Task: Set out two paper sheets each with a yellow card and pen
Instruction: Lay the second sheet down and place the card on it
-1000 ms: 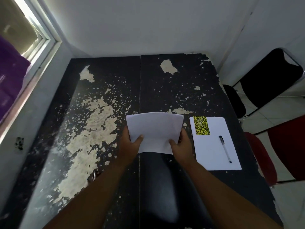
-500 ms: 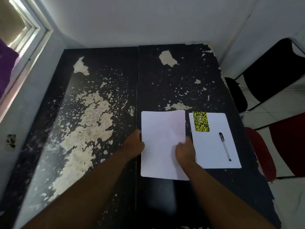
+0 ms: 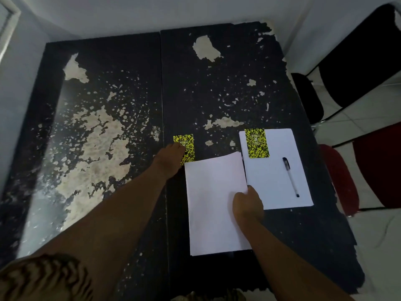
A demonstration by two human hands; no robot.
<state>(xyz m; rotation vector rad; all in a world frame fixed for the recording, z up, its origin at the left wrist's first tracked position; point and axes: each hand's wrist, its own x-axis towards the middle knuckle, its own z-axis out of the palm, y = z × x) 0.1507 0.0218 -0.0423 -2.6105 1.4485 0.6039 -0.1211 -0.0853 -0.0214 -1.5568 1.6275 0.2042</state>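
Assembling the second set: left hand (image 3: 170,158) lying with fingertips pressing on a speckled yellow card (image 3: 186,146), flat on the table (image 3: 112,192) just beyond the near paper sheet (image 3: 210,205)'s far-left corner, not visibly pinching it. Right hand (image 3: 247,205) curling closed on that sheet's right edge, thumb on top, holding it down close beside the finished sheet (image 3: 280,181). Finished sheet already bearing its own yellow card (image 3: 256,143) at the far-left corner and a slim clear pen (image 3: 290,177) with a dark cap. Probably calling next for sliding the card onto the near sheet's corner, then fetching a second pen, none showing. Paper thin, matte, liable to skid on the peeling black tabletop.
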